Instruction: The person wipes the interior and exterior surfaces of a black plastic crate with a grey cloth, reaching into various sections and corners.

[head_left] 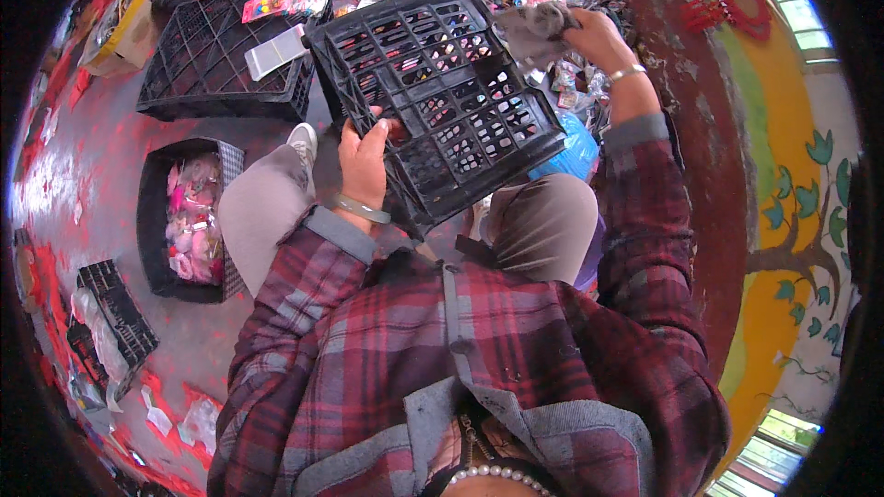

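Note:
A black plastic crate point(479, 133) is tilted in front of me above my knees, its slotted face toward me. My left hand point(362, 164) is closed round the crate's near left edge, with the fingertips partly inside an opening. Past the crate's far right corner, my right hand point(597, 40) pinches a crumpled grey see-through plastic bag point(536, 32). What is in the bag, if anything, cannot be made out. Small packaged goods point(566, 83) lie heaped on the floor beyond and beneath the right hand.
Left of the crate, an upturned black crate point(212, 55) carries packets and a stack of clear sleeves point(276, 53). A dark bin point(232, 221) of pink packaged items stands by my left knee. A blue bag point(569, 147) sits near my right knee, and a painted wall point(783, 221) rises to the right.

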A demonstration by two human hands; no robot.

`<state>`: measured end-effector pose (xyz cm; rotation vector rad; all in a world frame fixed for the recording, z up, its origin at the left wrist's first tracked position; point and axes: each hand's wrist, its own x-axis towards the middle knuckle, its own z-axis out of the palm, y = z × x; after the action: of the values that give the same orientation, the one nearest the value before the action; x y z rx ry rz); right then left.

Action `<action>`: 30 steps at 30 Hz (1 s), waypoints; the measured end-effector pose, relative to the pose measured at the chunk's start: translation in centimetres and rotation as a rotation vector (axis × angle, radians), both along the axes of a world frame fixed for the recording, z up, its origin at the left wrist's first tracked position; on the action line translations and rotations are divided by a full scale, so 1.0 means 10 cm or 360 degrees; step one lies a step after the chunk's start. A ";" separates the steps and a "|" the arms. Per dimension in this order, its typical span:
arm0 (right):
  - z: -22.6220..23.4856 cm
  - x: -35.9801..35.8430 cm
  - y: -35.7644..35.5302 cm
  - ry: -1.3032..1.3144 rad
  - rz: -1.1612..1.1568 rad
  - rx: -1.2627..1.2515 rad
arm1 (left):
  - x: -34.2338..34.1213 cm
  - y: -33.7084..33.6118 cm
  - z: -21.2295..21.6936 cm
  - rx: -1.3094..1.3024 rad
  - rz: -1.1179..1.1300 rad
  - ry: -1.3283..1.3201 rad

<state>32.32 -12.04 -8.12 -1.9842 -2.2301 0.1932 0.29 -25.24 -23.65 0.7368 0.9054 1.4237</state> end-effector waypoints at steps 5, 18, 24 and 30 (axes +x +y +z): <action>-0.25 0.28 -0.30 0.0748 0.0036 0.0181 | -0.01 -0.04 0.12 -0.0008 -0.0062 -0.0118; -0.82 -0.81 -0.18 -0.0147 -0.0376 -0.0074 | -0.03 -0.02 0.03 -0.0001 -0.0054 -0.0096; -0.61 -0.50 -0.64 -0.0125 -0.0148 -0.0132 | 0.00 0.00 0.04 0.0005 -0.0038 -0.0043; -0.36 0.31 -1.12 0.0084 -0.0513 -0.0052 | 0.01 0.03 -0.01 0.0008 -0.0028 -0.0140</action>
<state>35.40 -23.21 -11.70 -2.2897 -1.8526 0.2400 0.40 -24.99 -23.75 0.6789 0.8259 1.4324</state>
